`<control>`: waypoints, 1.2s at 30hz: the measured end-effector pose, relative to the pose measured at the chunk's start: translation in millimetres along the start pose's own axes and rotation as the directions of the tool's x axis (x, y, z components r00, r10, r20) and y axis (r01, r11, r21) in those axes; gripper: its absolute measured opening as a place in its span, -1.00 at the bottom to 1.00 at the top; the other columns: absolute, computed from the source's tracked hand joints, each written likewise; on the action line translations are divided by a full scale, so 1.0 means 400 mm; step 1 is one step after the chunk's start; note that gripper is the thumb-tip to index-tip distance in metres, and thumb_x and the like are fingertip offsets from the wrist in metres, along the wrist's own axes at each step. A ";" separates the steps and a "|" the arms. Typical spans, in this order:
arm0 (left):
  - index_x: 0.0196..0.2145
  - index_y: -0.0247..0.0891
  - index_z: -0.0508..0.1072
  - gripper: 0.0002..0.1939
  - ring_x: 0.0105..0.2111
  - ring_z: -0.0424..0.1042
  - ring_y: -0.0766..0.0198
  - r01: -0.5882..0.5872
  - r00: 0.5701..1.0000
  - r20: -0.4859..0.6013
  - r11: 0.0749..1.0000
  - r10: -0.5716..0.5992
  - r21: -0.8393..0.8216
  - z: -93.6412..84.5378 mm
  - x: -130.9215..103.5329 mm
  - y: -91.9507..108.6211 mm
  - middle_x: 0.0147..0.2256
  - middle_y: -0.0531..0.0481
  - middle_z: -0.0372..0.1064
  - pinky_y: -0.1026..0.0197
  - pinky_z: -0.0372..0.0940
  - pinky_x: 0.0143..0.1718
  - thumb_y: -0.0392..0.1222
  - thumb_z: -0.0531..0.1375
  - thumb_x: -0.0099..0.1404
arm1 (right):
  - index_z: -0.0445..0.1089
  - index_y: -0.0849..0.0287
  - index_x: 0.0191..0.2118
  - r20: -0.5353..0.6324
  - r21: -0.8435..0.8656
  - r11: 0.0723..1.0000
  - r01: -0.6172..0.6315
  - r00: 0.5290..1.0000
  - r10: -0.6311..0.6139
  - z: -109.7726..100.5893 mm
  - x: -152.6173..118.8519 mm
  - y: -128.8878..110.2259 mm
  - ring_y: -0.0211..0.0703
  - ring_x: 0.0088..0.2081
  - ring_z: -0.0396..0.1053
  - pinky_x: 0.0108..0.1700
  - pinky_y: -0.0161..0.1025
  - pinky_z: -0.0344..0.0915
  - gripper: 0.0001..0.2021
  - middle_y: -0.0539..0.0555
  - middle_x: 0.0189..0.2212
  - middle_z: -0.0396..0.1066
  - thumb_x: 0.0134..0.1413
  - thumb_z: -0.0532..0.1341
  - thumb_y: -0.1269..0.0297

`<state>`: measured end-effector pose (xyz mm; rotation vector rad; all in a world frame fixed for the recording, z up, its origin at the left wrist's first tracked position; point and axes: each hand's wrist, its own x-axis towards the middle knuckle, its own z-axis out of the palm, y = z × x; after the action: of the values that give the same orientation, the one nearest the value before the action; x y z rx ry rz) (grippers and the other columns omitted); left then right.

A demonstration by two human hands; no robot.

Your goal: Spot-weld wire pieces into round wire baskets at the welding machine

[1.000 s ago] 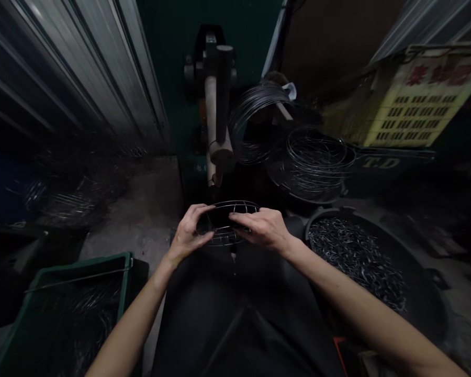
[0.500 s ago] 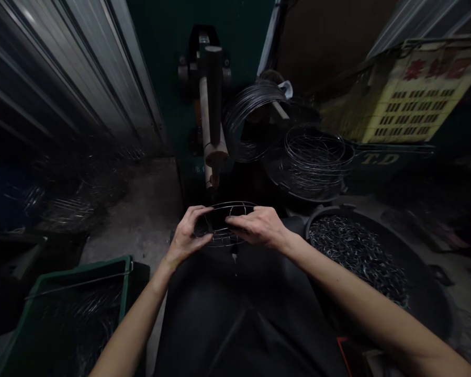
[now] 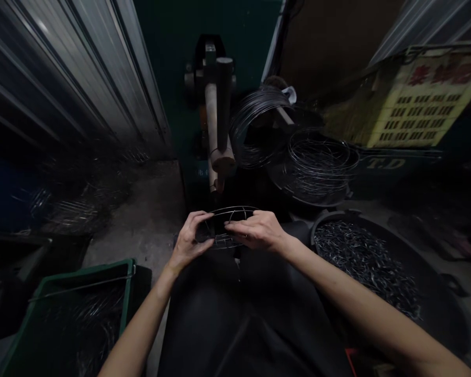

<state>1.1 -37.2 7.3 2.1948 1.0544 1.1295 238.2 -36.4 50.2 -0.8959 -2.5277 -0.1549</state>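
A round wire frame (image 3: 235, 208) with rings and short cross wires is held in front of my body, above the dark apron on my lap. My left hand (image 3: 188, 238) grips its left side, thumb below and fingers on top. On the right side my right hand (image 3: 261, 229) is closed around the wire, its index finger pointing inward across the frame. Just beyond the frame stand the rod-shaped electrodes (image 3: 222, 157) of a machine that looks like a spot welder. They are apart from the wire. Part of the frame is hidden behind my fingers.
A black tub (image 3: 451, 309) of short metal pieces (image 3: 365, 262) sits at right. Behind it are wire rings (image 3: 322, 162), a wire coil (image 3: 255, 104) and a yellow crate (image 3: 412, 118). A green crate (image 3: 131, 293) stands at left, near a corrugated metal wall (image 3: 82, 68).
The whole view has shifted slightly, so everything appears a little lower and to the right. Both hands keep their hold on the wire frame, with little other movement.
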 end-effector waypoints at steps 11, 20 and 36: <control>0.03 -0.20 0.27 -0.48 -0.03 0.34 0.12 -0.010 0.990 -0.138 0.998 0.018 0.056 0.011 -0.012 -0.004 -0.06 -0.13 0.28 0.02 0.32 0.00 -0.32 0.26 0.10 | 0.39 0.08 -0.08 -0.111 0.111 0.869 -0.482 0.863 0.492 0.038 0.011 -0.096 -0.32 -0.41 0.47 -0.36 -0.40 0.24 -0.79 -0.05 -0.31 0.55 0.21 0.12 0.27; 0.04 -0.18 0.25 -0.49 -0.01 0.33 0.10 -0.002 0.987 -0.159 0.997 0.014 0.074 0.011 -0.024 -0.003 -0.04 -0.12 0.29 -0.07 0.27 0.06 -0.30 0.25 0.13 | 0.30 0.02 -0.03 -0.211 0.243 0.679 -0.693 0.646 0.734 0.083 0.022 -0.173 -0.23 -0.47 0.48 -0.41 -0.35 0.31 -0.77 -0.07 -0.35 0.55 0.18 0.14 0.26; 0.02 -0.19 0.26 -0.49 -0.03 0.34 0.13 -0.036 0.976 -0.211 0.997 0.048 0.062 0.016 0.002 -0.015 -0.06 -0.11 0.29 -0.01 0.31 0.01 -0.35 0.24 0.11 | 0.40 0.06 -0.12 -0.373 0.328 0.699 -0.636 0.593 0.714 0.126 0.023 -0.165 -0.23 -0.40 0.49 -0.27 -0.32 0.39 -0.83 -0.01 -0.26 0.54 0.21 0.12 0.26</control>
<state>4.1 -33.3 -0.2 2.1861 1.1459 1.3943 171.7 -70.2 12.4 -1.4815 -1.5691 0.0731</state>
